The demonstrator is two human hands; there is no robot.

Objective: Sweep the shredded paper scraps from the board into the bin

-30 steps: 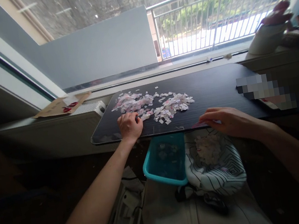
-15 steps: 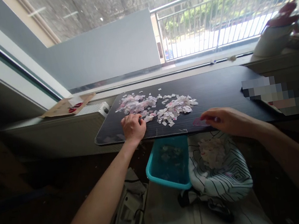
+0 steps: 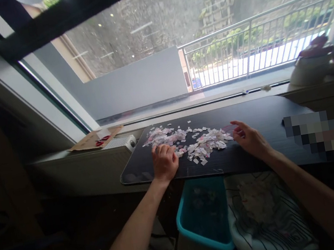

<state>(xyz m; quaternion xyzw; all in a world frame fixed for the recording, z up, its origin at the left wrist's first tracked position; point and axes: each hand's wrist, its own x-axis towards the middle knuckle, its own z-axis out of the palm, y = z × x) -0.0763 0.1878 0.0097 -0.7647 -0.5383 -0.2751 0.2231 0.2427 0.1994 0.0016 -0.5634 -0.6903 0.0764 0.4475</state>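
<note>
Small white and pinkish paper scraps lie in two heaps on a dark table, a left heap (image 3: 162, 135) and a right heap (image 3: 207, 143). My left hand (image 3: 164, 161) rests at the near edge of the left heap, fingers curled down; whatever is beneath them is hidden. At the right end of the other heap, my right hand (image 3: 250, 138) pinches a thin, see-through pinkish sheet (image 3: 228, 130), whose exact kind I cannot make out. The sheet's edge is against the scraps.
Below the table's front edge (image 3: 172, 179) stand a turquoise tub (image 3: 183, 224) and a striped cloth-lined container (image 3: 249, 235) holding more scraps. Red-handled scissors (image 3: 103, 141) lie on brown cardboard (image 3: 82, 143) at the left. A window is behind the table.
My right hand has moved from the table's front edge up and inward to the right heap, bringing the pinkish sheet along. My left hand stays by the left heap. The camera has tilted up.
</note>
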